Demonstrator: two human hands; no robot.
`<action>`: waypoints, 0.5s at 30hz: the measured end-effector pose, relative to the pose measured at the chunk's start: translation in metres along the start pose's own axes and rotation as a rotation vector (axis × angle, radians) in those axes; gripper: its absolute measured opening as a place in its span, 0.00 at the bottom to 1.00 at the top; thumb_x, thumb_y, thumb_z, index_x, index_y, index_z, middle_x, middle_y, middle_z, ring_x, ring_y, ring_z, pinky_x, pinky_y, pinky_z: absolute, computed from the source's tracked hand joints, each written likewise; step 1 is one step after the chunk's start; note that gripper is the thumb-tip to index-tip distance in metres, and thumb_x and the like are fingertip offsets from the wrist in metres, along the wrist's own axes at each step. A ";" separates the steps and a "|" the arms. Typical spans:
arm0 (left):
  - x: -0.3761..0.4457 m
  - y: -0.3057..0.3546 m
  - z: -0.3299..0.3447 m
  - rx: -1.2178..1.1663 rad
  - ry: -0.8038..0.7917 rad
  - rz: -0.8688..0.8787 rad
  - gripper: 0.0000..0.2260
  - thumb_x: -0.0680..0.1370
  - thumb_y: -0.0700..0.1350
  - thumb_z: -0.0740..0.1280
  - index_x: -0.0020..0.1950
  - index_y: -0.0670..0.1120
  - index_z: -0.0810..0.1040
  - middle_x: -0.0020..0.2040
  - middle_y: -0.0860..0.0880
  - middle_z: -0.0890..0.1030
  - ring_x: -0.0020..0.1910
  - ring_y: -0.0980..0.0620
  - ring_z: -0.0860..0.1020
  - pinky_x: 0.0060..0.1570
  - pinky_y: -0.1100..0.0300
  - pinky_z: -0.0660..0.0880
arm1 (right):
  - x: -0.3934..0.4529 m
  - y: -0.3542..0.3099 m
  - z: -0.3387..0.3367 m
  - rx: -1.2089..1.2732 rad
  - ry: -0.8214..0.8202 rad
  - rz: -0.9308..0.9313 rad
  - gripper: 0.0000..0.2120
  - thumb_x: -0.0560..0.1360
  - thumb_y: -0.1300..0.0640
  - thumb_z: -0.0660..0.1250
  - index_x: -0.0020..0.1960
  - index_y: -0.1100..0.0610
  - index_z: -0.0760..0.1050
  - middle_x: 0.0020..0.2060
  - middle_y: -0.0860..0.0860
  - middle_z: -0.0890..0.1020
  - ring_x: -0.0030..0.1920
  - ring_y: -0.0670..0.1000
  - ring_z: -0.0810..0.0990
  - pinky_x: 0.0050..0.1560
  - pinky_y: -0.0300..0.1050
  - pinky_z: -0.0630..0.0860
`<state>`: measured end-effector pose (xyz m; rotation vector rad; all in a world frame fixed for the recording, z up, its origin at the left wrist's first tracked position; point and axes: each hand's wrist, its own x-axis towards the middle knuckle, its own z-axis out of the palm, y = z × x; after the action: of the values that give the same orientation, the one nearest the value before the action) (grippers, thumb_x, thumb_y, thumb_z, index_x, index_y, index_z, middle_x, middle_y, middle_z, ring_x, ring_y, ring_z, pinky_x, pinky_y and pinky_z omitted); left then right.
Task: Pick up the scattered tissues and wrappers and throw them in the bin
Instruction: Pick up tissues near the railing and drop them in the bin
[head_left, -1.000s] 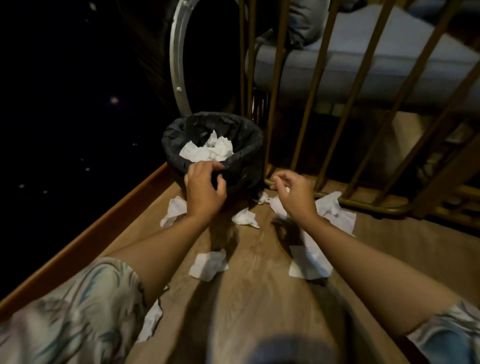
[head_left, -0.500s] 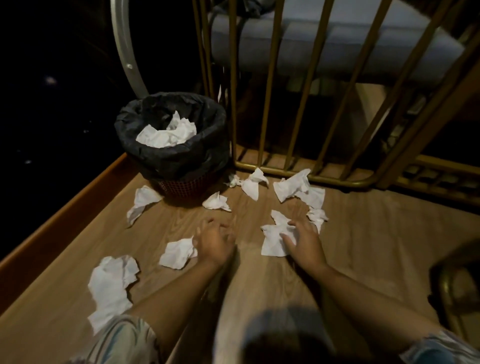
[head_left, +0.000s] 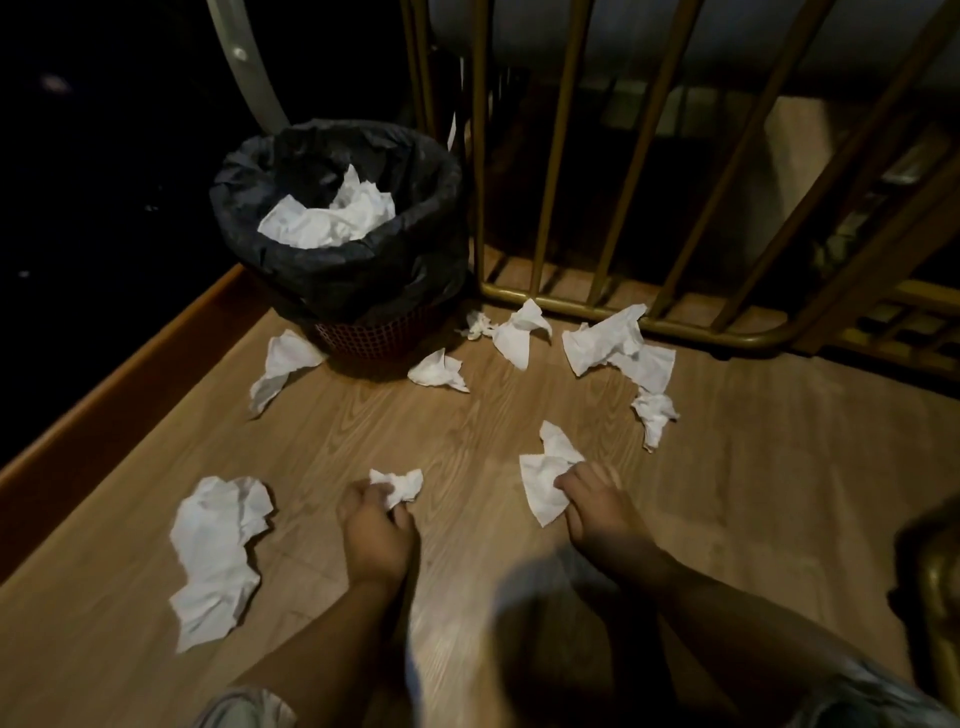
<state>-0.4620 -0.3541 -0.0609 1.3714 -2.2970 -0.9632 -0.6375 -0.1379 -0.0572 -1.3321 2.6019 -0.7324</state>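
1. Both hands, which hovered over the floor half a second ago, now grip tissues: the left hand (head_left: 375, 525) pinches a small crumpled tissue (head_left: 398, 484), while the right hand (head_left: 597, 506) clutches a larger tissue (head_left: 545, 475).
2. Behind them stands the bin (head_left: 337, 270), lined with a black bag and holding white tissues, next to a gold railing (head_left: 623, 317).
3. More tissues lie on the wooden floor (head_left: 467, 415), including a big tissue (head_left: 215, 551) beside the left hand.

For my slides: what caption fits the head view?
Both hands grip crumpled tissues near the lined bin.
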 end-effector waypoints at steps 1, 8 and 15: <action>-0.003 0.002 0.003 -0.021 0.004 0.020 0.10 0.74 0.32 0.66 0.54 0.38 0.78 0.55 0.38 0.76 0.57 0.40 0.73 0.58 0.58 0.66 | 0.000 -0.004 -0.003 0.060 0.030 0.018 0.09 0.73 0.62 0.62 0.51 0.53 0.74 0.46 0.47 0.74 0.49 0.49 0.72 0.53 0.44 0.69; -0.014 0.044 0.025 -0.212 -0.058 0.108 0.15 0.80 0.51 0.62 0.43 0.40 0.77 0.41 0.44 0.79 0.42 0.48 0.77 0.44 0.56 0.72 | 0.019 -0.015 -0.021 0.310 0.291 0.202 0.15 0.74 0.51 0.71 0.34 0.49 0.67 0.34 0.47 0.68 0.35 0.44 0.69 0.36 0.34 0.63; -0.010 0.085 0.038 -0.324 -0.195 0.189 0.13 0.77 0.39 0.69 0.32 0.44 0.75 0.29 0.50 0.77 0.30 0.58 0.75 0.34 0.67 0.68 | 0.038 0.011 -0.044 0.357 0.450 0.464 0.06 0.73 0.66 0.68 0.42 0.58 0.74 0.40 0.50 0.77 0.42 0.51 0.78 0.42 0.42 0.73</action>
<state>-0.5347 -0.3035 -0.0299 0.9496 -2.2268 -1.3823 -0.6830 -0.1467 -0.0197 -0.4756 2.7465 -1.4405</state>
